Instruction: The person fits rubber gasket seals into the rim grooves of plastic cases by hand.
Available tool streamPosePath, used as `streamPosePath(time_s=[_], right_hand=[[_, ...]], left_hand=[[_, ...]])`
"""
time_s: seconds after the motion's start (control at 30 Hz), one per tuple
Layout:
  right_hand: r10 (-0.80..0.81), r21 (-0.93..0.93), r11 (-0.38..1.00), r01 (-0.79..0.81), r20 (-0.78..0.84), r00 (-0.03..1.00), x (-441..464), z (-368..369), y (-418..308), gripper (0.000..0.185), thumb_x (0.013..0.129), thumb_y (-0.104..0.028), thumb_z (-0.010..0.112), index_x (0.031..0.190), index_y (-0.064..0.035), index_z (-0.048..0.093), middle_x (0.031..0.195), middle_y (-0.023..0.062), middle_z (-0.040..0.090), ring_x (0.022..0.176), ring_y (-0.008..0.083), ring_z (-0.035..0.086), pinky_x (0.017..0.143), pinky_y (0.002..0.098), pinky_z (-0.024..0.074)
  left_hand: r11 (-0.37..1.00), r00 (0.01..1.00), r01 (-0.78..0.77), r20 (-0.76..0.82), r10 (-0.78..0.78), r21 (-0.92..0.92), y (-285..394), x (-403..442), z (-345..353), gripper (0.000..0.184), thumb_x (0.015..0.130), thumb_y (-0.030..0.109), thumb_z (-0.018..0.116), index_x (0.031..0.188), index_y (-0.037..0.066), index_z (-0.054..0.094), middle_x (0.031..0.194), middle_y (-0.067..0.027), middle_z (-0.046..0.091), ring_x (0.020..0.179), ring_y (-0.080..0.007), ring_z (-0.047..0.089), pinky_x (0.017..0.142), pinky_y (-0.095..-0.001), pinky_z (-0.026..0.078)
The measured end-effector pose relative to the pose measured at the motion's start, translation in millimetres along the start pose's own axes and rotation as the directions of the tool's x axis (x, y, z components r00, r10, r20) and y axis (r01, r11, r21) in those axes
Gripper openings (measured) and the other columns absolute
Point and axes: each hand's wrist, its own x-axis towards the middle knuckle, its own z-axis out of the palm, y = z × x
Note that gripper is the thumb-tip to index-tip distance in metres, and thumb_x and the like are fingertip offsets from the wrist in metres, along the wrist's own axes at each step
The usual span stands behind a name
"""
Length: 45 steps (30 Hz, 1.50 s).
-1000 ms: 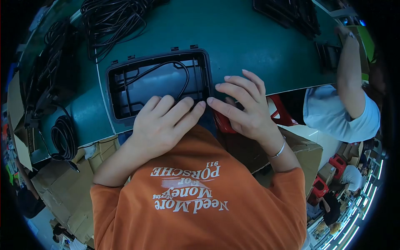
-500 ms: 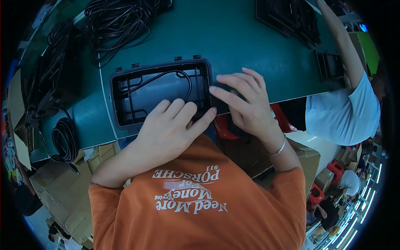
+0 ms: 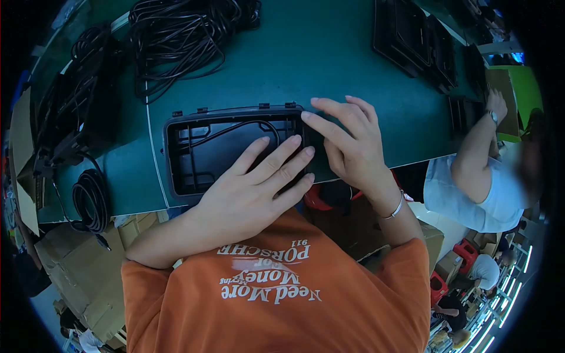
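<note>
A black open box [image 3: 218, 159] sits near the table's front edge, a black cable [image 3: 235, 126] curving inside it. My left hand [image 3: 256, 182] lies palm down across the box's right part, its fingers spread and their tips by the right wall; what is under the palm is hidden. Beside the box's upper right corner is my right hand [image 3: 353, 141], fingers apart and slightly bent, one fingertip at the rim. Nothing shows between its fingers.
Coiled black cables [image 3: 176, 41] lie behind the box, with more black parts [image 3: 82, 106] and a cable coil [image 3: 91, 200] at left. Black cases [image 3: 412, 41] stand at back right. A co-worker's arm [image 3: 477, 153] reaches over the right edge, near a cardboard box [image 3: 503, 97].
The box appears lower and farther right in view. My left hand's fingers have spread out flatter over it. My right hand stays beside the corner. The co-worker's arm has moved back down.
</note>
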Motion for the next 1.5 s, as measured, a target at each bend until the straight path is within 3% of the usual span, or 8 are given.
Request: streamPosePath(time_s=[0.23, 0.5, 0.8, 0.87, 1.0, 1.03, 1.4, 1.5], right_hand=[[-0.024, -0.169, 0.985, 0.03, 0.037, 0.999, 0.7, 0.4, -2.1, 0.043, 0.079, -0.009, 0.063, 0.121, -0.0178, 0.066, 0.121, 0.0016, 0.063, 0.096, 0.0203, 0.06, 0.101, 0.0455, 0.0403], [-0.034, -0.081, 0.996, 0.04, 0.079, 0.996, 8.4, -2.4, 1.3, 0.046, 0.079, -0.008, 0.063, 0.123, -0.0179, 0.065, 0.124, 0.0017, 0.063, 0.093, 0.0204, 0.059, 0.099, 0.0448, 0.0411], [-0.074, -0.131, 0.987, 0.091, 0.124, 0.989, 22.2, -3.0, -3.8, 0.047, 0.076, -0.002, 0.061, 0.12, -0.0173, 0.067, 0.12, 0.0039, 0.065, 0.092, 0.023, 0.061, 0.096, 0.044, 0.0444], [-0.074, -0.157, 0.983, 0.096, 0.145, 0.987, 28.4, -9.3, -6.6, 0.047, 0.077, -0.001, 0.061, 0.12, -0.0178, 0.067, 0.12, 0.0043, 0.064, 0.092, 0.0232, 0.061, 0.096, 0.0441, 0.0445], [-0.168, -0.148, 0.973, 0.18, 0.091, 0.982, 42.6, -12.3, -9.0, 0.046, 0.081, 0.0, 0.058, 0.122, -0.0195, 0.066, 0.123, 0.0056, 0.062, 0.09, 0.0233, 0.06, 0.096, 0.045, 0.0446], [-0.161, -0.129, 0.975, 0.179, 0.139, 0.977, 41.8, -7.6, -7.9, 0.047, 0.081, 0.0, 0.058, 0.122, -0.0197, 0.066, 0.122, 0.0052, 0.062, 0.09, 0.023, 0.06, 0.096, 0.0446, 0.0447], [-0.223, -0.074, 0.966, 0.247, 0.236, 0.946, 56.6, -5.0, -1.9, 0.05, 0.082, 0.002, 0.057, 0.125, -0.0215, 0.065, 0.115, 0.0029, 0.063, 0.089, 0.0224, 0.059, 0.095, 0.0427, 0.0456], [-0.231, -0.074, 0.964, 0.256, 0.245, 0.942, 62.5, -7.0, -6.2, 0.052, 0.082, 0.001, 0.058, 0.128, -0.0224, 0.064, 0.115, 0.0036, 0.062, 0.09, 0.0226, 0.059, 0.096, 0.0427, 0.0451]], left_hand=[[0.999, 1.0, 0.028, 0.007, -0.028, -0.042, 1.5, 0.1, 2.0, 0.035, 0.087, 0.02, 0.057, 0.119, 0.009, 0.061, 0.143, -0.0152, 0.05, 0.136, -0.035, 0.044, 0.109, -0.0531, 0.036], [1.0, 0.999, 0.025, -0.035, -0.025, -0.014, 3.8, 1.1, 4.9, 0.034, 0.087, 0.022, 0.057, 0.118, 0.008, 0.06, 0.14, -0.017, 0.052, 0.133, -0.0345, 0.047, 0.107, -0.053, 0.037], [0.951, 0.986, 0.043, -0.143, -0.09, -0.305, 2.0, -3.5, -4.5, 0.034, 0.082, 0.015, 0.061, 0.115, 0.005, 0.063, 0.133, -0.0179, 0.056, 0.129, -0.0363, 0.051, 0.105, -0.0478, 0.042], [0.965, 0.946, 0.044, -0.299, -0.123, -0.257, -13.5, -15.2, -20.4, 0.036, 0.079, 0.009, 0.064, 0.115, 0.003, 0.064, 0.129, -0.0172, 0.059, 0.125, -0.0368, 0.054, 0.102, -0.0459, 0.045], [0.888, 0.759, 0.428, -0.466, -0.454, -0.169, -59.2, -48.4, -32.3, 0.033, 0.082, -0.006, 0.061, 0.112, 0.004, 0.068, 0.123, -0.0165, 0.062, 0.113, -0.0355, 0.06, 0.094, -0.0399, 0.048], [0.794, 0.702, 0.465, -0.383, -0.601, -0.392, -60.1, -55.0, -29.8, 0.033, 0.084, -0.007, 0.061, 0.113, 0.004, 0.069, 0.121, -0.0158, 0.062, 0.109, -0.0321, 0.062, 0.093, -0.0361, 0.049], [0.696, 0.654, 0.347, -0.369, -0.66, -0.629, -68.4, -63.4, -7.8, 0.039, 0.085, -0.009, 0.055, 0.121, 0.004, 0.066, 0.115, -0.0152, 0.066, 0.107, -0.0252, 0.064, 0.093, -0.0307, 0.049], [0.482, 0.568, 0.315, -0.245, -0.786, -0.818, -65.4, -62.9, -3.3, 0.041, 0.087, -0.008, 0.054, 0.126, 0.003, 0.062, 0.116, -0.0151, 0.066, 0.106, -0.0233, 0.065, 0.094, -0.0303, 0.048]])
